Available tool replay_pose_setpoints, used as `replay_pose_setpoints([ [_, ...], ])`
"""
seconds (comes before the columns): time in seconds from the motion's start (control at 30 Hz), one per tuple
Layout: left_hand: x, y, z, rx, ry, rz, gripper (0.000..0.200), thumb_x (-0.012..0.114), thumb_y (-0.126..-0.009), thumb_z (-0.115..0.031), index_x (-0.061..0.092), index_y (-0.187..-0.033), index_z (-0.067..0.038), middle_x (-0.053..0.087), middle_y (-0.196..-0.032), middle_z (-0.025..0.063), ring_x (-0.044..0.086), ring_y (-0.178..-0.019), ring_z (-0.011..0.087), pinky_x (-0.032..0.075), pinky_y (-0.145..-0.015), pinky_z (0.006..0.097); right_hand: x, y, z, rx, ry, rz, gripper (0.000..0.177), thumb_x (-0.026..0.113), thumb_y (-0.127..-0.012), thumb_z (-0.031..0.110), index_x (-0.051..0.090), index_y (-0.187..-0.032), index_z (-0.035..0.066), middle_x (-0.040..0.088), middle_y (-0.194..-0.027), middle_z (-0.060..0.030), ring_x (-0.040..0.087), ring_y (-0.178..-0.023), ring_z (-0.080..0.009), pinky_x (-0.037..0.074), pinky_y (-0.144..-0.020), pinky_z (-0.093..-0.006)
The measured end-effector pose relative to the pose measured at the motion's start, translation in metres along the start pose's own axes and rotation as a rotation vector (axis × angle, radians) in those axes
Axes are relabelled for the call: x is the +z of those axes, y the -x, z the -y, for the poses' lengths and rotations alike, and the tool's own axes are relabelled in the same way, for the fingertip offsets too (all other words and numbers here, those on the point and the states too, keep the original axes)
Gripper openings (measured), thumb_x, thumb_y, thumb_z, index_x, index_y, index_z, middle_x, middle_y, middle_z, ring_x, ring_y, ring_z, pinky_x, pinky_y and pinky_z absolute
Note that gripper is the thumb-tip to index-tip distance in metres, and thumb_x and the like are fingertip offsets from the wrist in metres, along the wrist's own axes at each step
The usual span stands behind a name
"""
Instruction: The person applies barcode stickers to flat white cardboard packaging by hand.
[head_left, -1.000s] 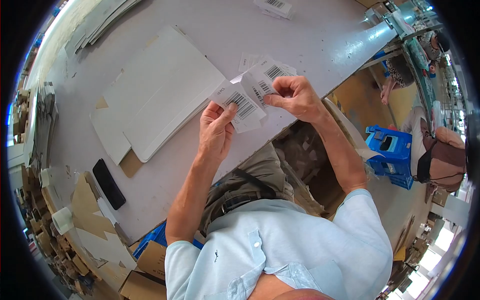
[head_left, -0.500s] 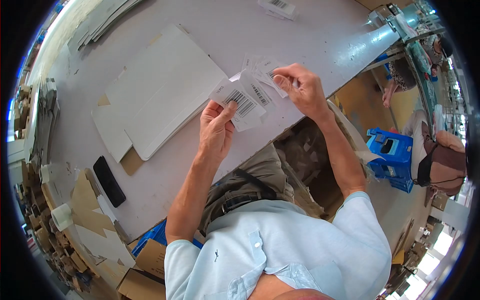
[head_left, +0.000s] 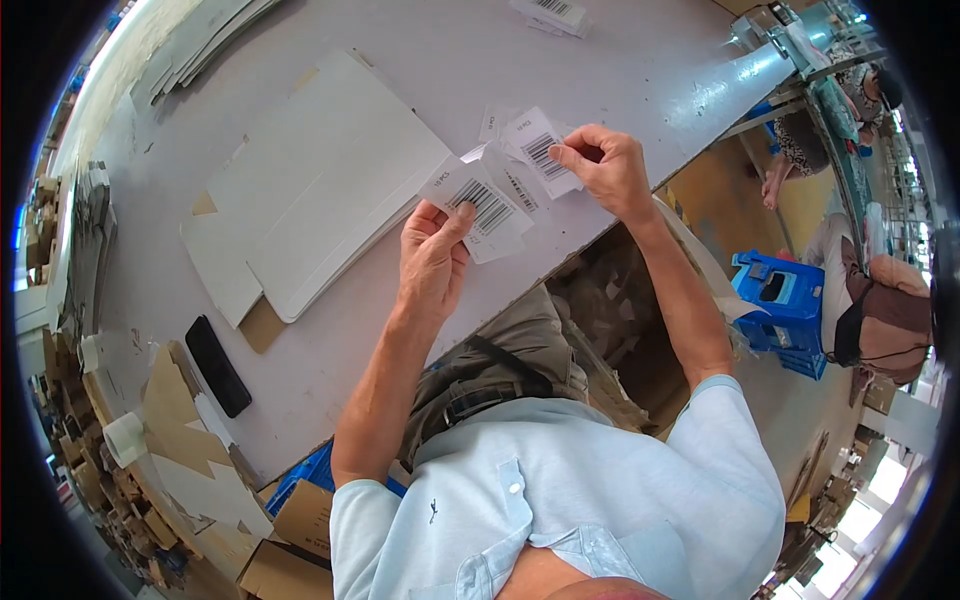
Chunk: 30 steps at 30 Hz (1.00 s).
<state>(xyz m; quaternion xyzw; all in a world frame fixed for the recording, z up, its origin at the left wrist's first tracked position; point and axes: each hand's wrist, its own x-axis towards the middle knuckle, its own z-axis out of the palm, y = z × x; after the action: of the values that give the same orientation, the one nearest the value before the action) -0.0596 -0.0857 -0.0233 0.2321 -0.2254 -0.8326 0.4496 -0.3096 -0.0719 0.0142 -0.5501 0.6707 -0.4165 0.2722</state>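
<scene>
A stack of white barcode labels (head_left: 478,205) is pinched in my left hand (head_left: 435,252), thumb on top, beside the lower right edge of the flat white cardboard sheets (head_left: 320,180). My right hand (head_left: 612,172) grips one barcode label (head_left: 540,150) between thumb and fingers. That label is over more loose labels (head_left: 492,122) lying on the table, partly hidden beneath it. Both hands are above the table near its front edge, a small gap apart.
The table (head_left: 600,90) also bears a black phone (head_left: 217,366), more labels (head_left: 555,14) at the top and stacked grey sheets (head_left: 210,45) at the upper left. A tape roll (head_left: 124,437) is at lower left. Right of the table are a blue crate (head_left: 782,300) and other people.
The label in my right hand has turned to lie flatter, its barcode now fully facing up. My left hand has stayed nearly still with its stack.
</scene>
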Motion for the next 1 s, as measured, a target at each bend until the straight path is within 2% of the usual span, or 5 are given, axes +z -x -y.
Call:
replay_pose_setpoints([
  [0.17, -0.003, 0.0, 0.001, 0.006, -0.004, -0.041, 0.024, 0.065, -0.098, -0.005, 0.06, -0.121, 0.002, 0.069, -0.117, 0.0149, 0.071, -0.107, 0.0217, 0.062, -0.094, 0.0382, 0.008, 0.0, 0.006, -0.505, 0.542, -0.272, 0.019, 0.074, -0.095, 0.016, 0.072, -0.095, -0.003, 0.071, -0.084, -0.0038, 0.057, -0.07, -0.0073, 0.047, -0.066, -0.0251],
  [0.23, -0.002, 0.001, 0.001, -0.003, -0.003, -0.036, 0.024, 0.065, -0.098, -0.005, 0.06, -0.121, 0.002, 0.069, -0.117, 0.0146, 0.071, -0.107, 0.0215, 0.062, -0.094, 0.038, 0.01, 0.011, 0.023, -0.161, -0.094, 0.121, 0.016, 0.076, -0.091, 0.016, 0.074, -0.094, 0.0, 0.073, -0.082, -0.0032, 0.058, -0.067, -0.0086, 0.048, -0.06, -0.028],
  [0.33, 0.001, 0.001, 0.0, -0.021, -0.006, -0.002, 0.025, 0.065, -0.098, -0.005, 0.06, -0.122, 0.002, 0.069, -0.117, 0.0142, 0.071, -0.106, 0.0209, 0.062, -0.094, 0.0372, 0.01, 0.017, 0.029, 0.02, -0.201, 0.381, 0.016, 0.077, -0.091, 0.015, 0.074, -0.091, 0.0, 0.071, -0.076, -0.0021, 0.057, -0.065, -0.006, 0.047, -0.06, -0.0242],
  [0.63, -0.001, 0.001, 0.003, -0.004, -0.033, 0.006, 0.028, 0.065, -0.098, -0.005, 0.06, -0.124, 0.002, 0.069, -0.117, 0.0136, 0.07, -0.106, 0.0194, 0.062, -0.093, 0.0358, 0.02, 0.022, 0.022, 0.071, -0.41, 0.213, 0.016, 0.077, -0.091, 0.015, 0.073, -0.09, 0.001, 0.066, -0.072, 0.0011, 0.054, -0.063, -0.0026, 0.045, -0.057, -0.021],
  [1.0, 0.002, 0.002, 0.003, -0.002, -0.036, 0.002, 0.025, 0.067, -0.097, -0.002, 0.062, -0.121, 0.003, 0.072, -0.111, 0.0128, 0.07, -0.102, 0.0172, 0.06, -0.093, 0.0329, 0.008, 0.016, 0.012, 0.106, -0.499, 0.321, 0.014, 0.077, -0.093, 0.017, 0.07, -0.09, 0.004, 0.064, -0.076, 0.0027, 0.055, -0.07, -0.0036, 0.046, -0.063, -0.02],
])
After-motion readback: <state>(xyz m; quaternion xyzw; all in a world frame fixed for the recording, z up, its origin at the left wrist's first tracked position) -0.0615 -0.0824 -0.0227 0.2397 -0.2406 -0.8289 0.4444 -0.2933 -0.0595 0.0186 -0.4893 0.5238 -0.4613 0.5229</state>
